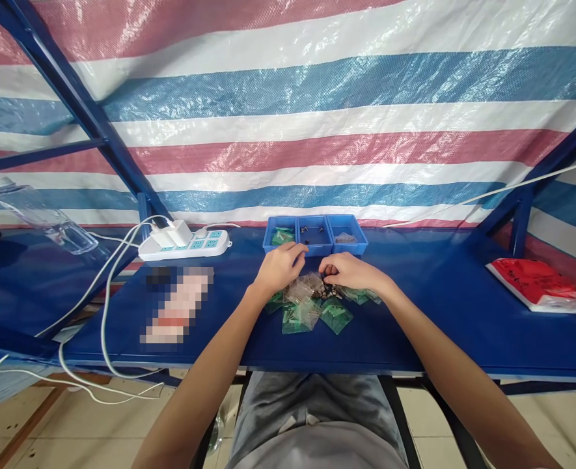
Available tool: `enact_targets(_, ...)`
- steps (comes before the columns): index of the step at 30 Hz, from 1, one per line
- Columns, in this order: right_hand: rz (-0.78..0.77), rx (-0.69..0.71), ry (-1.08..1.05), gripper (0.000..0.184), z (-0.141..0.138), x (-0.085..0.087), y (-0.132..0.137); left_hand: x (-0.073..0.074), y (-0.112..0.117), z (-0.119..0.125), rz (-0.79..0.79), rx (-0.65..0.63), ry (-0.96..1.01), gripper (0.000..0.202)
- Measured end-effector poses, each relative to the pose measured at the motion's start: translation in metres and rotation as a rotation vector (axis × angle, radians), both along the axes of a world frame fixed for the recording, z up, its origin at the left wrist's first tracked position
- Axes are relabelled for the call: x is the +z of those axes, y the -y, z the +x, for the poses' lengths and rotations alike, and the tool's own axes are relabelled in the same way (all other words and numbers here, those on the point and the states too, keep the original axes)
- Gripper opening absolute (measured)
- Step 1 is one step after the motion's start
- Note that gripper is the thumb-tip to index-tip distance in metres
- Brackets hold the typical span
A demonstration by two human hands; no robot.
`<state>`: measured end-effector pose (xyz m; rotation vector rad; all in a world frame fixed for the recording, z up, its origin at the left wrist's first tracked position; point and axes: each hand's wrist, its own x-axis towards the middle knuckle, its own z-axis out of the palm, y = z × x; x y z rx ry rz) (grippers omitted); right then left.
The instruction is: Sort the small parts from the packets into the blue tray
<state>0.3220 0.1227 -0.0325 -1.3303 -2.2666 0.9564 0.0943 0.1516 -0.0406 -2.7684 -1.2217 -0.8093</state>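
My left hand is at the front edge of a row of small blue bins, with its bent fingers at the middle bin. What those fingers hold, if anything, is hidden. Over a pile of small metal parts, my right hand has its fingers curled down; anything in them is too small to make out. Around the pile lie clear plastic bags and green bags of small hardware. The left bin contains green bags, the middle a few dark pieces, and the right bin a clear bag.
A white power strip with plugged-in chargers sits left on the blue table; its white cables loop over the edge. A tilted bottle is farther left. On the right lies a red and white packet.
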Motion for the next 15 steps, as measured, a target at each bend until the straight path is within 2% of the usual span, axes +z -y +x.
enact_targets(8,0.094,-0.038,-0.039,0.011,-0.0035,-0.0072,-0.0006,0.0040,0.0043,0.0018,-0.089,-0.006,-0.026,0.029)
enact_targets(15,0.195,-0.034,0.061,0.021,-0.0073,-0.0056,0.0017,0.0031,0.0032,0.0009,-0.103,-0.014,-0.035,0.030)
